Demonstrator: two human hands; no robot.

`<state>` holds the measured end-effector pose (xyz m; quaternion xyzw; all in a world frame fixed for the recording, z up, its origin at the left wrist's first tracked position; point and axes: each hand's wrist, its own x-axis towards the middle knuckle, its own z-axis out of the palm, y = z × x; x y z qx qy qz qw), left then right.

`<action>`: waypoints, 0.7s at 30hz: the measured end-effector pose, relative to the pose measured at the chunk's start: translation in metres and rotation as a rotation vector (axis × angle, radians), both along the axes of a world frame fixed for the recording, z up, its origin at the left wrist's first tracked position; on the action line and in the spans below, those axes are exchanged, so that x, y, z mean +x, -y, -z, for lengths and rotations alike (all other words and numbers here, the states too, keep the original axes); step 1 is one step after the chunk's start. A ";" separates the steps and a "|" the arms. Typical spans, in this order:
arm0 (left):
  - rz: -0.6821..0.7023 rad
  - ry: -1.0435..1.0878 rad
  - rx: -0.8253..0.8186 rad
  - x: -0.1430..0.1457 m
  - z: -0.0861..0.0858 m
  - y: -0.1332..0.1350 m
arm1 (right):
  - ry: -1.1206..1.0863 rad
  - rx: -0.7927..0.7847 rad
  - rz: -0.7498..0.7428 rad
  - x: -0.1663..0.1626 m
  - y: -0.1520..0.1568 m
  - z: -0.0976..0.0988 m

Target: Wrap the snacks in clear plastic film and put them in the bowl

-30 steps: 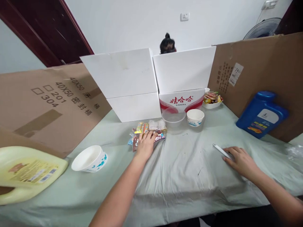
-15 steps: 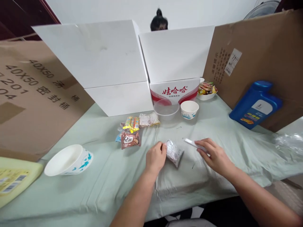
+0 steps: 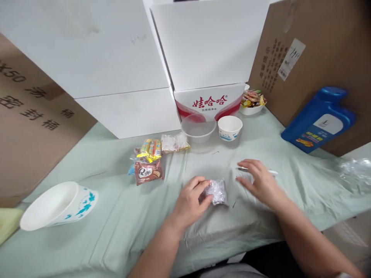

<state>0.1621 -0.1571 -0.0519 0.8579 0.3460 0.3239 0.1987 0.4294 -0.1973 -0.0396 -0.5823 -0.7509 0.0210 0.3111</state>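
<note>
Silvery packet (image 3: 219, 192), crinkled and glossy, lay on the near side of the clear bowl (image 3: 199, 137) and slightly to that bowl's right, where I watched the left hand (image 3: 188, 201) pinch one edge between thumb and fingers. The right hand (image 3: 262, 187), farther right of the bowl and also on its near side, had its thumb and forefinger parted and curved; beneath it ran a slim implement (image 3: 273, 172) with a white end, and I couldn't tell whether any finger touched it. To my mind, steadying that packet well called for a light, firm pinch close to the edge, since such slick film looked apt to slide, with fingertips kept clear of the implement's thin, dark end. The worktop (image 3: 113, 231) wore a pale green cloth (image 3: 319, 193), rucked into folds on the near side of the bowl, which could easily have let small things tip or shift. Left of the bowl sat snack packs (image 3: 150, 150), and well beyond them on the near left, a large paper bowl (image 3: 84, 204); a smaller paper cup (image 3: 229, 135) stood just to its right. Behind the bowl rose a red-and-white box (image 3: 209, 101), while far to its right a blue bottle (image 3: 321, 119) stood before brown cardboard (image 3: 278, 50).
</note>
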 end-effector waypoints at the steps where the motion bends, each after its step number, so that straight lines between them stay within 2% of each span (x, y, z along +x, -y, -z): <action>1: 0.017 -0.006 -0.011 0.002 -0.001 0.002 | -0.076 0.018 -0.131 -0.015 0.003 0.002; 3: 0.052 0.001 -0.019 0.003 -0.002 0.004 | -0.109 -0.024 -0.339 -0.039 0.009 0.005; 5: 0.049 0.041 -0.026 0.001 -0.004 0.003 | -0.131 -0.042 -0.419 -0.049 0.010 0.007; 9: -0.097 0.150 -0.027 -0.007 -0.006 -0.002 | -0.360 0.018 -0.249 -0.031 0.004 0.010; 11: -0.108 0.201 -0.008 -0.009 -0.007 -0.002 | -0.435 0.031 -0.183 -0.022 0.001 0.011; 13: -0.028 0.200 0.018 -0.007 -0.008 0.001 | -0.432 0.012 -0.226 -0.023 0.002 0.012; 17: 0.096 0.024 0.034 0.003 -0.010 0.007 | -0.396 -0.043 -0.380 -0.037 0.009 0.012; 19: 0.077 0.023 0.024 0.004 -0.010 0.006 | -0.454 -0.044 -0.344 -0.038 0.011 0.013; 21: -0.003 0.104 -0.006 0.000 -0.008 0.003 | -0.561 -0.011 -0.234 -0.030 0.011 0.013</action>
